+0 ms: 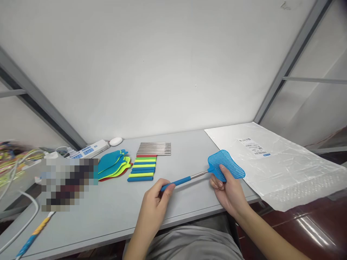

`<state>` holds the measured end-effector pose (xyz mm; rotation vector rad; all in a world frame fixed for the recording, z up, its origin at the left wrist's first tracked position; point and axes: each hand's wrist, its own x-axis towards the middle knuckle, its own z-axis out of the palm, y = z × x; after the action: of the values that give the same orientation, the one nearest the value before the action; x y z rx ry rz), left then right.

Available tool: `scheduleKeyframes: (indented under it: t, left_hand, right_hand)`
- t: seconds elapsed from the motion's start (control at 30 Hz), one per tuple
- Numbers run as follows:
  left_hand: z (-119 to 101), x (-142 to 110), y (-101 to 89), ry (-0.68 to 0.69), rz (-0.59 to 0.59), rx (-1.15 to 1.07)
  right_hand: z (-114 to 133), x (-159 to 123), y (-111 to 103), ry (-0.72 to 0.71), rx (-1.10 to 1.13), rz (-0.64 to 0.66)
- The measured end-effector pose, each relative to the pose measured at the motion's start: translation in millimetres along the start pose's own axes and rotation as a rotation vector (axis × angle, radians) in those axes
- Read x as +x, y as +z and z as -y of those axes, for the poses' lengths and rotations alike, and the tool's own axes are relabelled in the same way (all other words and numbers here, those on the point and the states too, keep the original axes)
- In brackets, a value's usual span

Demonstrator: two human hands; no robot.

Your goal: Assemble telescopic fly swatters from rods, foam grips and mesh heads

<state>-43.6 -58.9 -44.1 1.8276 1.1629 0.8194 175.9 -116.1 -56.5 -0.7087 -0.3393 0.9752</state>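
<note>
Both hands hold one blue fly swatter (197,174) above the front of the table. My left hand (158,196) is closed round the end of its blue grip. My right hand (226,189) pinches the perforated blue head, thumb on top and fingers folded beneath. A short silver metal rod joins grip and head. Left of my hands, several blue, green, yellow and red grip sleeves (142,169) lie in a column. Just behind them is a row of silver metal rods (154,148). Further left, swatter heads (111,164) in blue, yellow and red are stacked.
At the right, a large white bubble-lined bag (282,159) with a label covers the table's end and overhangs its edge. A power strip (89,148) and a white mouse-like object (116,141) sit at the back left. White cables (34,202) run down the left side.
</note>
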Motion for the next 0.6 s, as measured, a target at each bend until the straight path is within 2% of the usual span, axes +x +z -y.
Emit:
scheduleKeyframes:
  t: [0.27, 0.33, 0.43, 0.5, 0.6]
  left_hand:
    - [-2, 0, 1.8, 0.03, -0.027, 0.051]
    - [-5, -1, 4.0, 0.086, 0.059, 0.144]
    - [-11, -4, 9.5, 0.257, 0.221, 0.385]
    - [-14, -5, 12.6, 0.337, 0.278, 0.504]
    - [-18, -4, 14.7, 0.349, 0.318, 0.55]
  right_hand:
    - [0, 1, 1, 0.065, -0.019, 0.003]
    - [0, 1, 2, 0.093, -0.093, 0.057]
    - [-1, -1, 2, 0.102, -0.228, 0.18]
    - [-1, -3, 2, 0.072, -0.321, 0.239]
    - [-3, -5, 3, 0.025, -0.507, 0.342]
